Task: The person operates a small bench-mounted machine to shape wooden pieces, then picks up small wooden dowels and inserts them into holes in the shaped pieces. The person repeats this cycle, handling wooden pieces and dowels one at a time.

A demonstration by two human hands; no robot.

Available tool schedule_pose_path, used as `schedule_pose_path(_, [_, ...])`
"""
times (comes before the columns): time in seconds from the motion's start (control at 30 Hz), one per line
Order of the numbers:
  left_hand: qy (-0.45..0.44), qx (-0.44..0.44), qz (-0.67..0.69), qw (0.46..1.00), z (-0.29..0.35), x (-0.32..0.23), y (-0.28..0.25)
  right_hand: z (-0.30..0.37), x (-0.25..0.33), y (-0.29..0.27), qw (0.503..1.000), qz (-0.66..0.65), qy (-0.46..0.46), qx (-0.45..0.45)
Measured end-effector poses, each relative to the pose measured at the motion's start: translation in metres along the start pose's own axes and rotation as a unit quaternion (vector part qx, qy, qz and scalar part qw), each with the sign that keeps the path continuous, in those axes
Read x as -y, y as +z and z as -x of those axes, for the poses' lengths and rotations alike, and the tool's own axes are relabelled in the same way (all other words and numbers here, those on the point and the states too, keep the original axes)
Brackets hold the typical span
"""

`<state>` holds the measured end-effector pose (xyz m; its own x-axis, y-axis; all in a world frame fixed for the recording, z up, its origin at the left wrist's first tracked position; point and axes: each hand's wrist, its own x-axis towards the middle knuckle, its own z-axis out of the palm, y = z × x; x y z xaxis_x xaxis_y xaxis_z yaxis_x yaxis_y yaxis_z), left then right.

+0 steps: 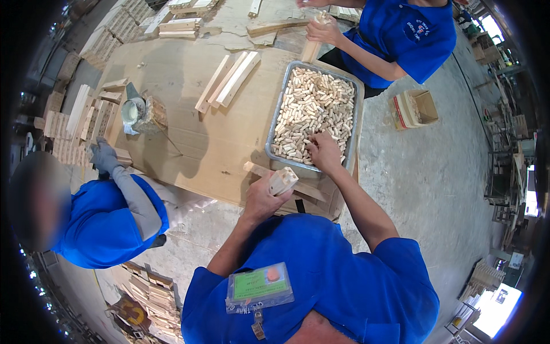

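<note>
My left hand (262, 198) is wrapped round a bundle of pale wooden bars (283, 181), whose near-square ends show drilled holes. It is held over the table's near edge, beside the tray. My right hand (325, 152) reaches into the near side of a grey plastic tray (269, 133) heaped with short wooden dowels (315, 103). Its fingers are curled down and closed among the dowels; how many they grip is hidden. Loose wooden strips (314, 191) lie just under and beside my left hand.
Cardboard (200, 166) covers the table. Three wooden bars (232, 80) lie mid-table; a metal can (133, 110) stands left. At far right a co-worker's hand (325, 30) grips wooden bars. Another co-worker's gloved hand (104, 156) touches stacked bars. A cardboard box (421, 108) sits on the floor.
</note>
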<state>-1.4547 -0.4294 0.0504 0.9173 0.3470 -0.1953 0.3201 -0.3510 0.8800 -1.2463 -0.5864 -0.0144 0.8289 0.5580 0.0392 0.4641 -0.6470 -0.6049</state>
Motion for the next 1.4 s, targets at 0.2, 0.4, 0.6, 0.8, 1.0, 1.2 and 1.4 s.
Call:
schedule_pose_path(0.2, [-0.027, -0.001, 0.065, 0.998, -0.003, 0.006, 0.003, 0.033, 0.014, -0.047, 0.974, -0.205, 0.082, 0.044])
schedule_pose_path(0.4, [-0.015, 0.025, 0.061, 0.998, -0.011, 0.002, 0.006, 0.055, 0.068, -0.106, 0.962, -0.251, -0.023, 0.102])
schedule_pose_path(0.6, [0.002, 0.051, 0.057, 0.997, -0.013, -0.016, 0.002, 0.048, 0.089, -0.115, 0.96, -0.23, -0.084, 0.134])
schedule_pose_path(0.8, [0.017, 0.078, 0.038, 0.996, -0.006, -0.026, -0.007, 0.042, 0.088, -0.12, 0.958, -0.158, -0.186, 0.148])
schedule_pose_path(1.0, [0.05, 0.057, -0.013, 0.997, 0.002, -0.022, -0.001, 0.05, 0.092, -0.123, 0.96, -0.11, -0.201, 0.164])
schedule_pose_path(1.2, [0.076, 0.044, 0.006, 0.996, 0.01, -0.01, 0.01, 0.066, 0.082, -0.108, 0.968, -0.123, -0.161, 0.15])
schedule_pose_path(1.4, [0.039, 0.057, 0.015, 0.997, 0.011, -0.016, 0.006, 0.058, 0.071, -0.106, 0.948, -0.194, -0.108, 0.229])
